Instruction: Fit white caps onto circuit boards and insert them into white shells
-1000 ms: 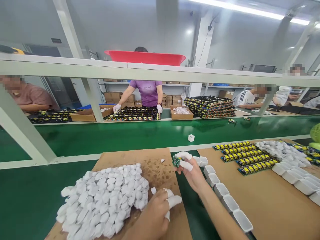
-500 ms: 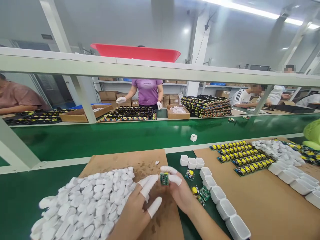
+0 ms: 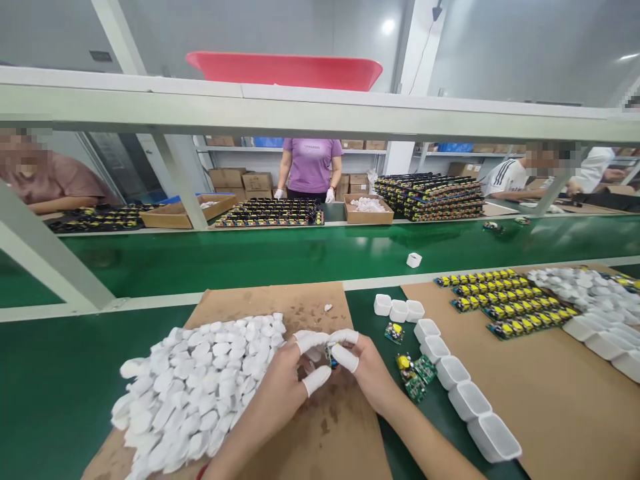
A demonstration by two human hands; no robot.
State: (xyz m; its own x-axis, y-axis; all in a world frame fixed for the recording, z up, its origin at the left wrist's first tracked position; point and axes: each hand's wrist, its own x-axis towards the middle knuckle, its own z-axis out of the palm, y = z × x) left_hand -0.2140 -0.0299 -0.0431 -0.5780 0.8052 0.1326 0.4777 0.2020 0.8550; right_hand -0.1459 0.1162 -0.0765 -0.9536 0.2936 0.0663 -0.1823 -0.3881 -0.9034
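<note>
A small circuit board (image 3: pixel 331 356) is held on edge above the cardboard sheet (image 3: pixel 330 427), partly covered by fingers. My right hand (image 3: pixel 367 367) pinches it between white-covered fingertips. My left hand (image 3: pixel 290 373), also with white finger covers, has its fingertips curled against the board's left side; whether something white lies in them is hard to tell. Left of my hands spreads a large pile of flat white pieces (image 3: pixel 200 380). Right of them lie loose circuit boards (image 3: pixel 415 375), another small board (image 3: pixel 395 332), and a line of white plastic cups (image 3: pixel 453 372).
Rows of yellow-topped boards (image 3: pixel 515 297) and more white pieces (image 3: pixel 590 290) lie at the right. One white cube (image 3: pixel 414 260) sits on the green belt (image 3: pixel 280 257). Across it stands a person (image 3: pixel 311 167) behind stacked boards. A metal rail (image 3: pixel 320 113) runs overhead.
My left hand has closed in on the board and now meets my right hand. The board has turned from face-on to edge-on. The view has shifted, and the person opposite has lowered their hands.
</note>
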